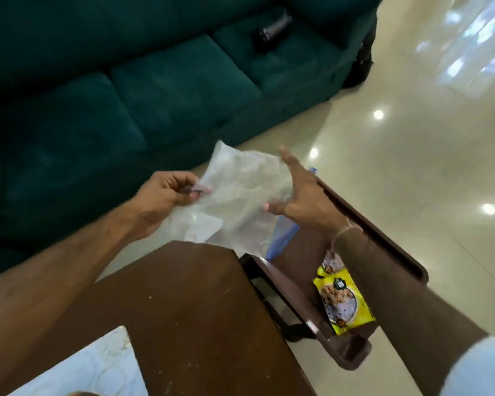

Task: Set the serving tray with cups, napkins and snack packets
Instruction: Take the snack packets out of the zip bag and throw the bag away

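one tray (389, 247), one snack packet (344, 301), one plastic bag (240, 195)

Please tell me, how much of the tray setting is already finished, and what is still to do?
Done: one yellow snack packet already lies in the brown tray. In hand: the left hand pinches a clear plastic bag by its edge, and the right hand is spread open against it; its contents are unclear. Left: no cups or napkins show on the tray.
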`<state>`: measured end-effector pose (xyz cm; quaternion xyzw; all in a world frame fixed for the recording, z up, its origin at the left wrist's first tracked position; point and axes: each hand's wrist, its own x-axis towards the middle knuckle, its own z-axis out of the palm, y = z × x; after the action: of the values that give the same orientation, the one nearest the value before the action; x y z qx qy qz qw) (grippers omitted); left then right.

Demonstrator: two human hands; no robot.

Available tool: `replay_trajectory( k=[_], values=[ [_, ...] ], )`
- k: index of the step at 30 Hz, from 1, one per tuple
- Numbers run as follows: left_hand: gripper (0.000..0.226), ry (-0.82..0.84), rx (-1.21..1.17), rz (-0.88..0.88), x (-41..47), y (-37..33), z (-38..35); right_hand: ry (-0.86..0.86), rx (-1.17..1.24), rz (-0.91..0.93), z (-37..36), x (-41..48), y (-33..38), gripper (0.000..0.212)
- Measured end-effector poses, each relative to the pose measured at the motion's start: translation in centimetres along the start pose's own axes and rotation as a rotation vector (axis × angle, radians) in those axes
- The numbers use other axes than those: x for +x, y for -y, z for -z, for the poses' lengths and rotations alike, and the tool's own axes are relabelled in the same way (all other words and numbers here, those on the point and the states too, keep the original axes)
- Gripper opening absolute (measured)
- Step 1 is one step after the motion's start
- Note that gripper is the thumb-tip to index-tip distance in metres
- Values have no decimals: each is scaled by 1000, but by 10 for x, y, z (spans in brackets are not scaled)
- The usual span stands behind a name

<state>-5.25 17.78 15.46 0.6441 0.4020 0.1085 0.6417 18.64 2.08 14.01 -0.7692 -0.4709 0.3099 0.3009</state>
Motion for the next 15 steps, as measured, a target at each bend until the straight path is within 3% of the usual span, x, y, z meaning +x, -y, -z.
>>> replay_trajectory(
  k=[3, 7, 10, 12, 15],
  values=[
    [19, 47, 72, -60, -44, -39, 35, 112, -317, 162, 6, 20, 74, 112],
    [27, 9, 192, -133, -111, -87, 93, 160, -577, 278, 12, 23, 177, 52],
    [23, -168, 127, -193, -168, -117, 144, 238, -381, 331, 17, 6, 255, 13],
    [20, -311, 31, -249, -210, -133, 184, 268, -203, 358, 18, -13, 308, 14],
    [50, -514, -103, -299, -270, -150, 235, 344, 80, 412, 19, -48, 386, 28]
  ],
)
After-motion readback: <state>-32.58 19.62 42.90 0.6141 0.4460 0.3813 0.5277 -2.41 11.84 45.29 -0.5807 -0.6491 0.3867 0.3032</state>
